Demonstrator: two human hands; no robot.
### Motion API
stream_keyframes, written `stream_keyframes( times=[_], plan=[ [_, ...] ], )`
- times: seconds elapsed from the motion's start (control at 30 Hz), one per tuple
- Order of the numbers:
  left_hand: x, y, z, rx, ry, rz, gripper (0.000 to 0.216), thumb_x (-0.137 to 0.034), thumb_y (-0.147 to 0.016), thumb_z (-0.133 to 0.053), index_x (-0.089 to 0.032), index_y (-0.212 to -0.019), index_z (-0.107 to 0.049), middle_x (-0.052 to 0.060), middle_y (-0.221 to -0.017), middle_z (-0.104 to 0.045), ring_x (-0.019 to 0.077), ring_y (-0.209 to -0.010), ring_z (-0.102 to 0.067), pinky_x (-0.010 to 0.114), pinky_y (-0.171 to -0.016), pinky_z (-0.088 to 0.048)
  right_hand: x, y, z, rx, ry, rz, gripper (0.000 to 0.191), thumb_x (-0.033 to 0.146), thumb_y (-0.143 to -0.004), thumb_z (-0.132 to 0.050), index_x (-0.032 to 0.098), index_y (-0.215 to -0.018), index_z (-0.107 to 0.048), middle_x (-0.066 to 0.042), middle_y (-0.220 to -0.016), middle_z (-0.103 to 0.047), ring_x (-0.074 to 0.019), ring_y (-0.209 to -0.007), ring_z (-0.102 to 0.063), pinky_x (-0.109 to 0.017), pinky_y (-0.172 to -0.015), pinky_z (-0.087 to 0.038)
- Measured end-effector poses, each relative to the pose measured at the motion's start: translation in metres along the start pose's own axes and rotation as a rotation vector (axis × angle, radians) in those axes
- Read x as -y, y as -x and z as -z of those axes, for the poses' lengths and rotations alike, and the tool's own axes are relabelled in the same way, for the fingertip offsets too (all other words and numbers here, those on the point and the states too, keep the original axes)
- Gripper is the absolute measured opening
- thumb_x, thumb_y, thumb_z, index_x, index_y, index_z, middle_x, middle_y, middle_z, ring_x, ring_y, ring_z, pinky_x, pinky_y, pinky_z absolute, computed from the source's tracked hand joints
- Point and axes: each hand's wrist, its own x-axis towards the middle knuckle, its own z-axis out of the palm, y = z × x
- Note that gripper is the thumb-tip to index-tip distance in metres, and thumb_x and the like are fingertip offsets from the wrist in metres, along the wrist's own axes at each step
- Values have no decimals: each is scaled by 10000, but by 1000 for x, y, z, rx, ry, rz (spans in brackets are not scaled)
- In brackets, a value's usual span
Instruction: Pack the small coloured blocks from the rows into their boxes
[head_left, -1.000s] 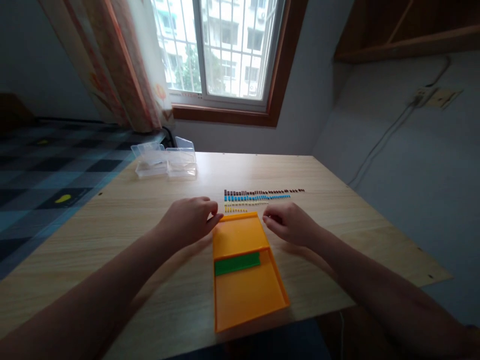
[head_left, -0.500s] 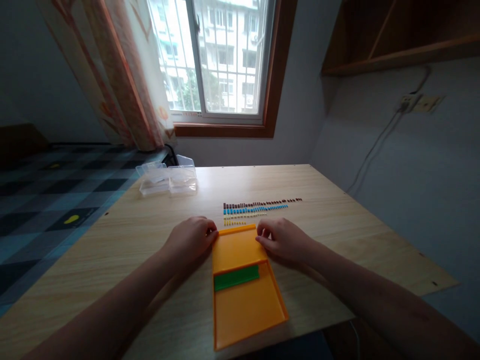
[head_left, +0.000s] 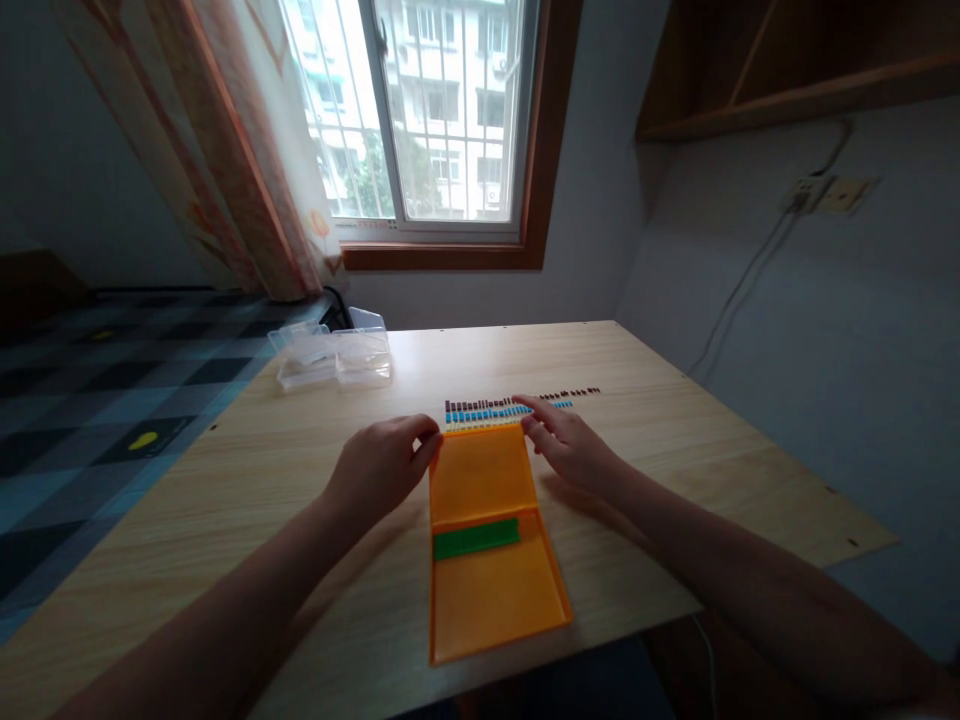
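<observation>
Evidently, one orange case (head_left: 495,605), laid open on the desk (head_left: 637,380), its two halves unfolded end to end, the lid (head_left: 484,475) lying on the far side. One green strip (head_left: 476,538), housed in the near half along the fold, where sliding is presumably checked by the walls. One left hand (head_left: 382,460), placed at the lid's far left corner; thumb and forefinger brought together, the corner apparently pinched between them. One right hand (head_left: 577,445), placed at the far right corner; forefinger stretched out over the rows beyond, other fingers curled beside the edge; whether the edge is gripped cannot be told. By this placing at opposite corners, the lid is seemingly steadied from both sides. Small pieces, ranged by colour just beyond the lid: dark brown row (head_left: 480,405), blue row (head_left: 469,415), pale row (head_left: 487,427), the last partly hidden; likely so sorted that each kind can be picked out readily. Clear boxes (head_left: 363,355), lids raised, stood at the desk's far left, well apart from both hands, probably for free working room
</observation>
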Motion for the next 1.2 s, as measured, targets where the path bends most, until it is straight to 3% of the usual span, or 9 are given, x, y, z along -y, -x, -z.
stream_keyframes(
  times=[0.07,0.2,0.37,0.47,0.73,0.93,1.1,1.2],
  plan=[
    [-1,1,1,-63,49,-42,269,-338,-947,-507,-195,-859,-717,33,-789,-743,144,-595,-614,260,-577,-412,-4,-3,-1,3,-117,0,461,436,-1013,-469,183,-1378,-595,-65,-945,-697,-160,-722,-616,-296,-663,-486],
    [0,1,0,-165,183,-130,227,-310,-941,-528,-179,-862,-695,26,-777,-719,113,-554,-588,236,-549,-444,-4,-5,-1,21,-238,-30,495,502,-1011,-425,157,-1292,-643,-91,-963,-688,-155,-697,-625,-226,-457,-456],
    [0,2,-1,-245,304,-211,171,-277,-940,-562,-174,-880,-685,16,-783,-700,90,-555,-591,212,-534,-471,2,-3,4,34,-331,-68,456,516,-976,-513,169,-1195,-712,-60,-876,-692,-70,-455,-483,-189,-339,-395],
    [-1,3,0,-265,368,-242,161,-254,-944,-570,-163,-880,-688,17,-778,-687,80,-556,-591,197,-526,-486,5,-2,5,45,-374,-74,413,507,-940,-586,173,-1111,-758,-51,-871,-704,-51,-436,-471,-186,-344,-427],
    [-4,4,3,-277,503,-283,134,-236,-931,-599,-150,-883,-690,22,-770,-663,70,-561,-591,159,-486,-503,16,4,7,18,-463,-71,405,509,-848,-716,157,-1035,-789,-77,-883,-729,-150,-684,-658,-227,-434,-584],
    [0,5,6,-225,650,-342,321,-413,-997,-515,-146,-977,-691,50,-813,-656,100,-598,-589,196,-487,-492,25,18,7,-38,-467,-44,354,477,-859,-729,165,-1014,-796,-72,-885,-733,-154,-695,-677,-262,-499,-632],
    [12,1,-2,-343,763,-255,545,-569,-1041,-362,-146,-1014,-704,44,-798,-625,99,-529,-522,249,-490,-441,39,45,13,-86,-270,104,237,390,-932,-673,211,-1044,-782,-82,-1002,-738,-175,-811,-697,-256,-551,-629],
    [17,-1,-7,-375,767,-156,596,-591,-1045,-324,-146,-983,-715,13,-676,-563,113,-521,-513,255,-486,-419,50,66,20,-66,-52,240,204,333,-979,-629,228,-1100,-756,-74,-1008,-748,-167,-822,-696,-248,-586,-601]
  ],
)
